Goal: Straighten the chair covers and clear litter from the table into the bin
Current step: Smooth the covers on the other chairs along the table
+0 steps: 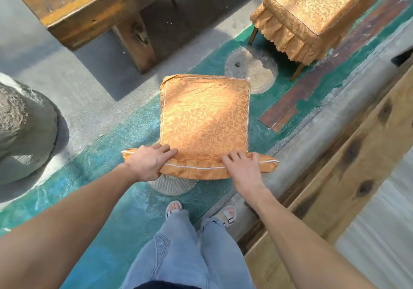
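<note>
A chair in a gold patterned cover (204, 118) with white piping stands right in front of me, seen from above its backrest. My left hand (148, 161) grips the top edge of the cover at its left end. At the right end my right hand (242, 169) lies over the same edge, fingers curled on the fabric. A second chair with the same gold cover (306, 9) and a frilled skirt stands at the far right. No litter or bin shows.
A heavy wooden table (89, 4) stands at the far left, its leg near the chair. A grey rock (24, 129) sits at the left. A wooden rail (348, 176) runs along my right. Round stone slabs (251, 69) are set in the green floor.
</note>
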`<state>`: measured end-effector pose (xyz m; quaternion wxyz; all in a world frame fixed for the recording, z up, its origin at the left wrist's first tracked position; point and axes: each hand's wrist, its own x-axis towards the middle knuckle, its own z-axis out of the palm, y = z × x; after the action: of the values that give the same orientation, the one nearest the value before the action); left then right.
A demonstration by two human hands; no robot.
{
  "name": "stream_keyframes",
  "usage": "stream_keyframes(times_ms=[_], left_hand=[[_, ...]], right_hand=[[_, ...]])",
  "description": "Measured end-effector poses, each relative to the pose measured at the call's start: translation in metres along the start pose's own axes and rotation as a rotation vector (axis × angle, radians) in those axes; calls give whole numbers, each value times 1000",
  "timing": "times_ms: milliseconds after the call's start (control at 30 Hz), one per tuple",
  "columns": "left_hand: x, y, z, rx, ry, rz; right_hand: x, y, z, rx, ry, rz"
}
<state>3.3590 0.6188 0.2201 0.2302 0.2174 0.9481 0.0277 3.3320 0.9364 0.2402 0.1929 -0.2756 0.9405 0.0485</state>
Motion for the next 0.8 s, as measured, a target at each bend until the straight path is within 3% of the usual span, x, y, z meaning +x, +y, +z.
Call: stream_keyframes(times_ms=[233,500,800], left_hand=[[30,0,-12,120,114,127],[107,3,-54,174,224,95],[172,-15,-91,204,184,-3]], right_hand=[[23,41,5,-58,86,-29],[87,115,-26,-101,146,36],[153,166,-52,-83,251,24]])
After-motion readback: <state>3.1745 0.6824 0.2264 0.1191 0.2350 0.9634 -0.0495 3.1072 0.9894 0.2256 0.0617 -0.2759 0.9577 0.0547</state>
